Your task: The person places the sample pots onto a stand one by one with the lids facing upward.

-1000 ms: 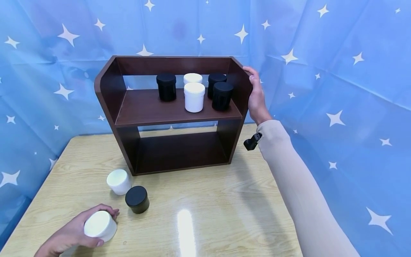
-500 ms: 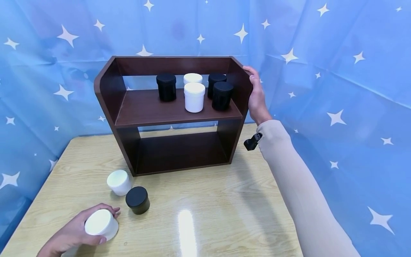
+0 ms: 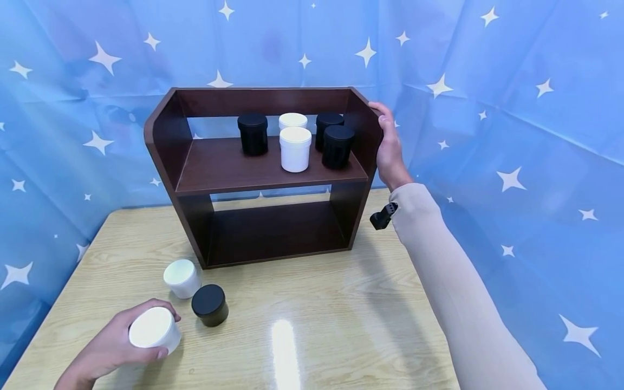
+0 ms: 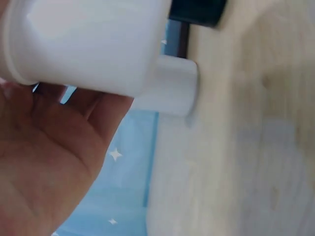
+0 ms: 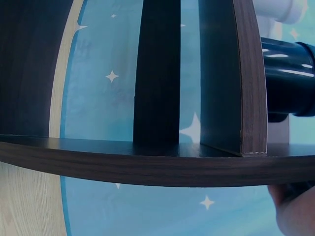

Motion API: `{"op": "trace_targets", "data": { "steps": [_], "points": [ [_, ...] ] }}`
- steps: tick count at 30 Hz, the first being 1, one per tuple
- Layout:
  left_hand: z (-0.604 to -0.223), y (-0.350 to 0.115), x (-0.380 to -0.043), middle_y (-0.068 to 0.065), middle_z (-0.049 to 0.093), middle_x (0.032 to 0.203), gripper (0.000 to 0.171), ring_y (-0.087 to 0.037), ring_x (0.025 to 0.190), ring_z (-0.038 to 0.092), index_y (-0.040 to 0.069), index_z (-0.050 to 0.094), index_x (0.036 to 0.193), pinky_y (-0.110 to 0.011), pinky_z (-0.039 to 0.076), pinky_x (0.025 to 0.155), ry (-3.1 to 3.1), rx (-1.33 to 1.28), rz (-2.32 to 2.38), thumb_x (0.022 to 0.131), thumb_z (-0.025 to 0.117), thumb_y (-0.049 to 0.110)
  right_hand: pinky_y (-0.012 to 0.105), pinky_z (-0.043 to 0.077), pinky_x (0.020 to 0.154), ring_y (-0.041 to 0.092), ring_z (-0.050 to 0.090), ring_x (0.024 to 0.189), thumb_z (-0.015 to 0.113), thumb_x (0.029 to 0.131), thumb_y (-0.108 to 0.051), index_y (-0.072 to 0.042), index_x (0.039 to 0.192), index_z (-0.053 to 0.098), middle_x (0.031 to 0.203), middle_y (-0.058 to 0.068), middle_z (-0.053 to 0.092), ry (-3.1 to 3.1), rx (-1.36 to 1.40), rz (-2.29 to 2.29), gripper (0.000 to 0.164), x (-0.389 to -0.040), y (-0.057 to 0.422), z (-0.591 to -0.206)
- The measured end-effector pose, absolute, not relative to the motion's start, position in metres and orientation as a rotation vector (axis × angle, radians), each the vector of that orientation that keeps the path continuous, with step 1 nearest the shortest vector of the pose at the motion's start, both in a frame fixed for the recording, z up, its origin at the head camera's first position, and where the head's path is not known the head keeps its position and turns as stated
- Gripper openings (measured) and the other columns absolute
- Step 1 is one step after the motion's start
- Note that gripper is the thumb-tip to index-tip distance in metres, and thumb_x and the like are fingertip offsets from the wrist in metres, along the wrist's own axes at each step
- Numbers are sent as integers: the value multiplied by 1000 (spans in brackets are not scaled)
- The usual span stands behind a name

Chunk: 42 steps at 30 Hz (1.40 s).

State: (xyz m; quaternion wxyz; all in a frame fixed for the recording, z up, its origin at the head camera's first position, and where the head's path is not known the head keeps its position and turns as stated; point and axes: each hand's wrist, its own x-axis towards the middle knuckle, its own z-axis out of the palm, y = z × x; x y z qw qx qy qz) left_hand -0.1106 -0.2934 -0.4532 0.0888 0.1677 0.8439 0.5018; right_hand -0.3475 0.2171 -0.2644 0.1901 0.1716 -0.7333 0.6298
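My left hand (image 3: 114, 346) grips a white lidded jar (image 3: 154, 329) at the lower left, fingers and thumb around its sides. In the left wrist view the held jar (image 4: 88, 44) looks raised off the table. Just beyond it stand another white jar (image 3: 182, 279) and a black jar (image 3: 210, 306), both upright. My right hand (image 3: 391, 151) holds the upper right side panel of a dark brown two-tier shelf (image 3: 268, 181). In the right wrist view only part of that hand (image 5: 298, 211) shows at the corner, beside the panel.
On the upper tier, a black jar (image 3: 253, 135) stands left of a front white jar (image 3: 295, 150), with another white jar (image 3: 293, 119) behind. Black jars (image 3: 337, 147) stand at the right. The light wood table (image 3: 331, 319) meets a blue star-patterned curtain (image 3: 487, 108).
My left hand has lifted the white jar slightly, and a shadow now shows below it. The right hand has stayed on the shelf panel.
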Motion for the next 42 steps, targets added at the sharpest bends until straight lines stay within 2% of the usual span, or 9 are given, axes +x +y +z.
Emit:
{"op": "trace_targets", "data": {
  "steps": [6,11,21,28,35,42],
  "points": [
    [-443,-284,-111,5,72,103,51,-10,93,63,9,61,120,-25,46,73,2608,578,1565,74,81,-4,48,40,112,24,43,134,16,108,-35,-26,151,37,152,5,40,-2059,482,1774,48,-347,218,-265],
    [-432,-275,-115,4,72,103,52,-9,93,64,6,61,118,-24,46,74,2642,659,1654,72,79,-10,50,39,113,26,43,134,17,108,-35,-26,151,37,152,6,40,-2050,496,1782,48,-347,219,-268],
    [-407,-254,-124,-1,72,111,54,-9,103,62,0,60,121,-21,46,83,2634,579,1828,72,78,-14,50,39,112,27,43,133,18,108,-36,-26,151,38,151,7,40,-2051,521,1784,48,-348,218,-268],
    [-388,-240,-139,-3,72,113,55,-10,103,64,3,62,121,-23,48,83,2640,726,1768,71,80,-12,52,38,113,28,42,133,16,109,-33,-24,152,36,152,9,39,-2053,516,1784,48,-347,218,-265],
    [-364,-227,-154,-3,72,118,57,-13,105,66,6,62,124,-26,52,82,2605,790,1745,72,81,-8,54,36,114,33,40,135,14,108,-29,-16,154,32,154,14,35,-2058,526,1775,50,-345,218,-263],
    [-345,-217,-162,-2,72,119,57,-14,107,65,12,63,125,-29,51,84,2675,741,1698,74,84,-2,48,39,113,25,41,135,16,109,-32,-21,152,35,154,5,36,-2053,519,1766,49,-347,219,-267]
  ]
}}
